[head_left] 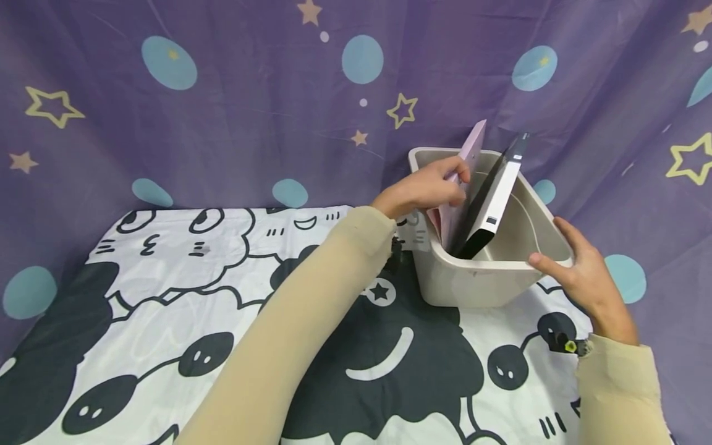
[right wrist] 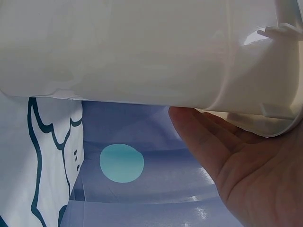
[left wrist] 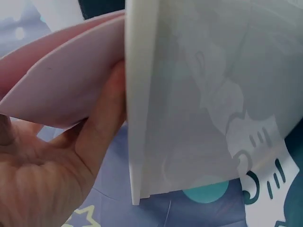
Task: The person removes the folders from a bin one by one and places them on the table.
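A light-grey plastic bin (head_left: 473, 287) stands at the right of the bed-like surface, tilted a little. A thin pink notebook (head_left: 473, 143) stands in its left side, its top above the rim. My left hand (head_left: 431, 186) reaches over the bin's left edge and holds the notebook; in the left wrist view the fingers lie against its two pink leaves (left wrist: 71, 75). Beside it leans a thick black book (head_left: 497, 201) with a white edge. My right hand (head_left: 586, 278) grips the bin's right front corner, thumb over the rim and fingers along the outer wall, as the right wrist view shows.
A white cloth (head_left: 183, 296) with black cartoon sheep covers the surface beneath the bin. Behind it hangs a purple curtain (head_left: 250, 117) with stars and blue dots, close to the bin's back and right sides.
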Tool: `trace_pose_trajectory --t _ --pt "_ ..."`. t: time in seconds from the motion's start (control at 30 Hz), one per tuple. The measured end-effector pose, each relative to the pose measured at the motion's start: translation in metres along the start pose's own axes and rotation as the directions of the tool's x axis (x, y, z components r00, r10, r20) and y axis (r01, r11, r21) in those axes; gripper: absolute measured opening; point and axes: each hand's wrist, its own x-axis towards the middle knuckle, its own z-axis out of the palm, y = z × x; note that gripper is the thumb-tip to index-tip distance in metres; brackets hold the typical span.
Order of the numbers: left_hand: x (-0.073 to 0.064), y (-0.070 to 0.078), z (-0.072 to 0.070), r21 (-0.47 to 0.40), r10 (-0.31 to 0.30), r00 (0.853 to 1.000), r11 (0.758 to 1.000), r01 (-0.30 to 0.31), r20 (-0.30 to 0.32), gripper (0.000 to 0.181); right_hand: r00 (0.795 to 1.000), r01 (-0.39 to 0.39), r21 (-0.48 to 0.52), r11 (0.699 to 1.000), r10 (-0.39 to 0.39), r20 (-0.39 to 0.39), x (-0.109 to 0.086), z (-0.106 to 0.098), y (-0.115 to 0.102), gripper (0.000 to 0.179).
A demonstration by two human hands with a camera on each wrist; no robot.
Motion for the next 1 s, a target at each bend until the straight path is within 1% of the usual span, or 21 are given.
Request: trace_pose_trajectory --t 0.03,0.13,0.17,0.2,0.3,0.4,0.5,0.63,0.8,0.9,1.0 --pt "0.0001 0.0001 0.0001 0.022 0.001 1.0 1.0 -0.001 -0.007 0.029 1.0 -0.001 0.0 1.0 0.001 0.001 0.0003 -0.0003 -0.0003 0.083" --pt "0.001 0.0025 0.0007 0.128 0.015 1.0 0.992 -0.012 -0.018 0.029 1.0 -0.002 -0.002 1.0 0.002 0.006 0.0006 -0.0011 -0.0011 0.083" --pt "0.0013 0.0041 0.0009 0.158 0.012 1.0 0.987 -0.009 -0.018 0.032 1.0 -0.004 -0.001 1.0 0.004 0.008 0.0005 -0.0011 -0.0013 0.084" --pt "0.0012 0.0061 0.0012 0.163 -0.008 1.0 0.987 0.01 -0.011 0.036 1.0 -0.006 0.001 1.0 0.006 0.009 0.0004 -0.0012 -0.0016 0.084" --pt "0.0015 0.009 0.0012 0.149 -0.053 0.999 0.987 0.052 0.006 0.048 1.0 -0.007 0.005 1.0 0.007 0.009 0.0 -0.0014 -0.0016 0.084" --pt "0.0011 0.0088 0.0013 0.124 -0.081 0.997 0.989 0.08 0.005 0.052 1.0 -0.013 0.004 1.0 0.013 0.009 -0.0002 -0.0016 -0.001 0.084" --pt "0.0005 0.0066 0.0015 0.119 -0.077 0.997 0.99 0.077 -0.006 0.049 1.0 -0.015 0.011 1.0 0.015 0.012 -0.0003 -0.002 -0.0002 0.084" --pt "-0.0006 0.0054 0.0016 0.099 -0.085 0.996 0.991 0.085 -0.007 0.05 1.0 -0.017 0.017 1.0 0.017 0.018 -0.0006 -0.002 0.0004 0.085" --pt "-0.0016 0.0035 0.0003 0.03 -0.083 0.997 0.996 0.082 0.011 0.051 1.0 -0.003 0.012 1.0 0.003 0.015 -0.0006 -0.0018 0.0018 0.085" --pt "-0.0027 0.0034 -0.001 -0.008 -0.068 0.998 0.998 0.068 0.017 0.052 1.0 0.01 0.009 1.0 -0.01 0.01 -0.0001 -0.0027 0.0019 0.085" --pt "-0.0048 0.0044 -0.0025 -0.028 -0.046 0.999 0.999 0.046 0.017 0.051 1.0 0.01 -0.003 1.0 -0.01 0.006 0.0008 -0.0036 0.0011 0.084"
